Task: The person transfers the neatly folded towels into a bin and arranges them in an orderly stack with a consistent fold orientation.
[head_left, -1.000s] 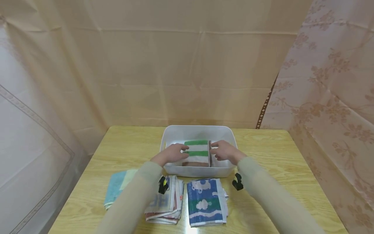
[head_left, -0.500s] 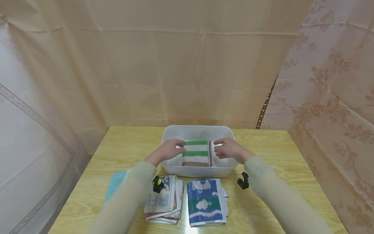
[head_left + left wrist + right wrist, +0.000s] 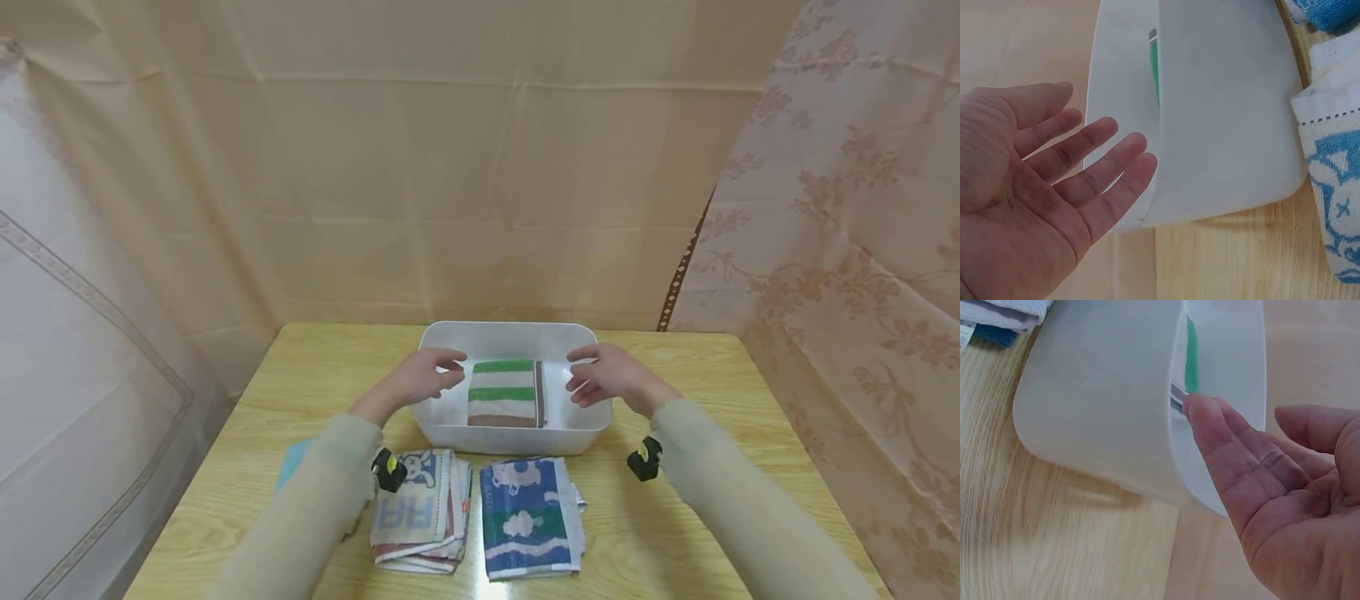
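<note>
A folded towel (image 3: 504, 393) with green, white and brown stripes lies flat in the white plastic bin (image 3: 510, 440). Over the bin's left side hovers my left hand (image 3: 417, 377), its fingers loosely spread and holding nothing. My right hand (image 3: 613, 375) is above the bin's right side, also holding nothing, its fingers relaxed and slightly bent. Both hands are apart from the towel. In the left wrist view, the left palm (image 3: 1035, 194) faces the bin wall (image 3: 1229, 112); the right wrist view has the right hand (image 3: 1285, 481) beside the rim, with one green stripe (image 3: 1192, 356) showing inside.
In front of the bin lie a folded beige towel with blue letters (image 3: 411, 512) and a folded blue and green towel (image 3: 527, 521). A turquoise towel (image 3: 292, 460) is mostly hidden behind my left sleeve. Curtains hang behind the wooden table (image 3: 697, 392) and at its sides.
Both hands have moved outward from the striped towel, the left one leftward and the right one rightward, rising a little. The towel stays in place in the bin.
</note>
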A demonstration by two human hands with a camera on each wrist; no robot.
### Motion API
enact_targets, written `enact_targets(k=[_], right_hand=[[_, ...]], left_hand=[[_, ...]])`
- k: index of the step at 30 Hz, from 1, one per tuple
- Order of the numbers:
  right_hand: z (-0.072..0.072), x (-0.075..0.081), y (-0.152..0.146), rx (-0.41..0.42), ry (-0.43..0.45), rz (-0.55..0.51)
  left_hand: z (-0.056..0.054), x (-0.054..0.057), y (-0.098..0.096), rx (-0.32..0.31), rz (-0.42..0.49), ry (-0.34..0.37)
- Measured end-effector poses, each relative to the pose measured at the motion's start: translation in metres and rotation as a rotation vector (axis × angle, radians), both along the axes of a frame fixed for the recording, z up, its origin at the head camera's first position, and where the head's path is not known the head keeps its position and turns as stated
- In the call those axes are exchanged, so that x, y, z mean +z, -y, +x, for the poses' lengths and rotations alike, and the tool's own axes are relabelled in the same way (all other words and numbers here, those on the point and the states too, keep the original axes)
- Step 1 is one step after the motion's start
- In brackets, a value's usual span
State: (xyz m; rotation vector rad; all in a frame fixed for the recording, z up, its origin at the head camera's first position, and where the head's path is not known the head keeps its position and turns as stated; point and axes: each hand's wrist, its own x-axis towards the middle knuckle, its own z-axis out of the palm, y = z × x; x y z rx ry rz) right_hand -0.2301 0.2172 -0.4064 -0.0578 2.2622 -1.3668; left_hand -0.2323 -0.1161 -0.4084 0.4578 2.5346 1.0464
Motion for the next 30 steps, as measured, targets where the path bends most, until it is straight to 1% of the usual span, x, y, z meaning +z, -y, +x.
enact_targets(k=[5, 8, 12, 16, 24, 30], right_hand=[[0.002, 0.005, -0.008, -0.012, -0.005, -0.015], [0.003, 0.006, -0.013, -0.012, -0.01, -0.028], [0.004, 0.006, -0.019, -0.013, -0.016, -0.05], [0.004, 0.006, -0.025, -0.014, -0.02, -0.068], [0.002, 0.003, -0.033, -0.038, -0.014, -0.091], [0.002, 0.006, -0.037, -0.05, -0.014, -0.086]], left_hand=[[0.001, 0.004, 0.005, 0.016, 0.028, 0.008], [0.001, 0.006, 0.007, 0.026, 0.025, 0.015], [0.003, 0.011, 0.01, 0.059, 0.017, 0.024], [0.004, 0.014, 0.012, 0.089, 0.029, 0.033], [0.007, 0.016, 0.018, 0.125, 0.062, 0.057], [0.007, 0.016, 0.025, 0.153, 0.076, 0.069]])
